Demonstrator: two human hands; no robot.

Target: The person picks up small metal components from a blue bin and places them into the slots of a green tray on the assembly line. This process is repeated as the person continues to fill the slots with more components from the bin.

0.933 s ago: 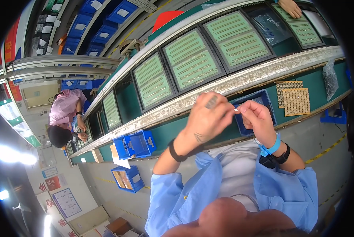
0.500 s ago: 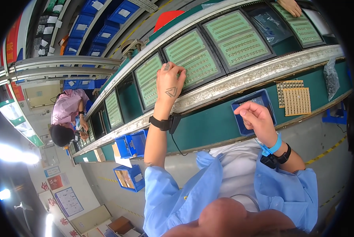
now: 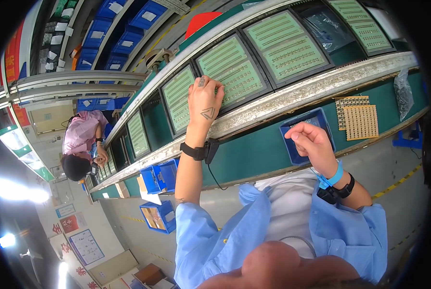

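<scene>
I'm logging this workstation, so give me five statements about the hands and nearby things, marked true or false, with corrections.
1. The left hand is at a framed green panel. True.
2. The right hand is also over a green panel. False: it is over the dark blue bin.
3. A light blue band circles the right wrist. True.
4. The tan boards lie left of the bin. False: they lie to its right.
5. One tan board partly covers the other. True.

Left hand (image 3: 205, 102) over green panels (image 3: 235, 72)
</scene>
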